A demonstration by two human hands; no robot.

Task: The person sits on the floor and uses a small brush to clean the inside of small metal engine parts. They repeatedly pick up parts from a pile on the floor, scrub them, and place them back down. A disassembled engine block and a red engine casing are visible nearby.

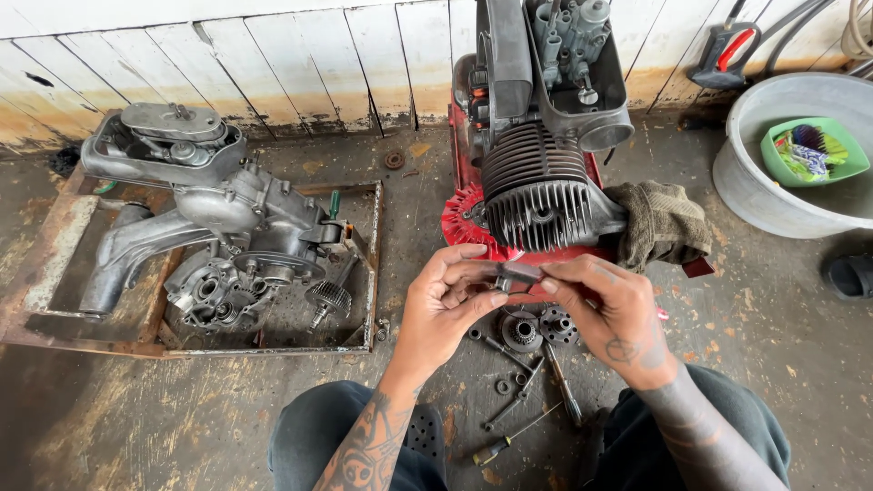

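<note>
**Small metal part pinched between both hands over the floor**

Small metal part [516, 271], thin and dark, sits between the fingertips of both hands, in front of the finned engine cylinder [536, 191]. Left hand [446, 305] grasps its left end; right hand [605, 309] pinches the right end. Below them, gears [536, 329], bolts and a screwdriver [509, 443] lie on the concrete floor [773, 364]. An engine casing [245, 245] rests in a rusty metal tray [55, 273] near the floor's left edge.

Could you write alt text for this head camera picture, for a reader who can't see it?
Seen from above, a left hand and right hand pinch a small metal part between them, above gears and a screwdriver on the floor. A finned engine stands ahead.
</note>
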